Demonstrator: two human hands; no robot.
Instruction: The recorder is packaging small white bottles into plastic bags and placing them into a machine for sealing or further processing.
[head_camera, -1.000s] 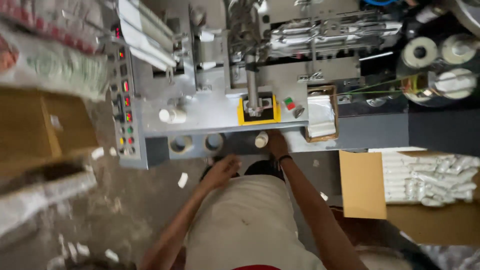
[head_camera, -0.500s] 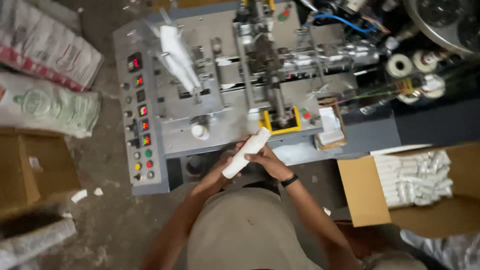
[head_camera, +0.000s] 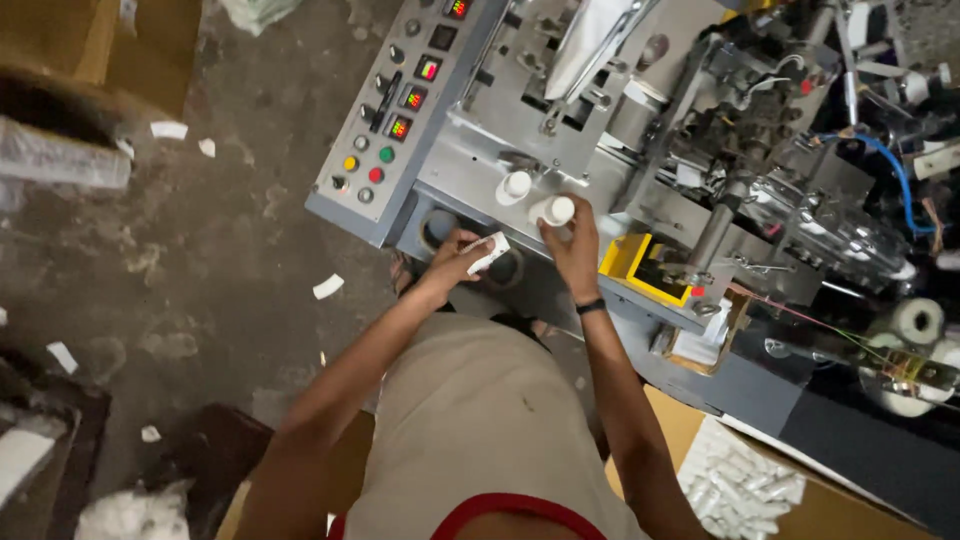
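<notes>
From the head camera, looking straight down, the left hand (head_camera: 455, 258) is closed in a pinch on a small white packet (head_camera: 488, 253), held at the packet's near end so the far end juts out toward the machine (head_camera: 640, 150); the packet hangs in the air just in front of the machine's front edge, over a round opening (head_camera: 437, 228) there. The right hand (head_camera: 572, 250) is curled around a small white bottle (head_camera: 553, 211) that stands on the machine's grey deck, fingers wrapped about its body with the cap showing above them. A second white bottle (head_camera: 514, 187) stands just beside it, untouched. The packet looks light and thin, probably a soft film sachet that bends easily and could slip if pinched on a slick face, so a grip across its sealed end seems the surest hold. The bottle looks like light, stiff plastic, smooth-sided and easy to tip when empty; taking it round the middle of the body, as the hand does, seems steadier than by the cap. To the left sits a control panel (head_camera: 395, 110) with coloured buttons and small displays; a yellow guard (head_camera: 628, 262) lies right of the hands, and a carton (head_camera: 740, 480) of white packets stands by the person's right side.
</notes>
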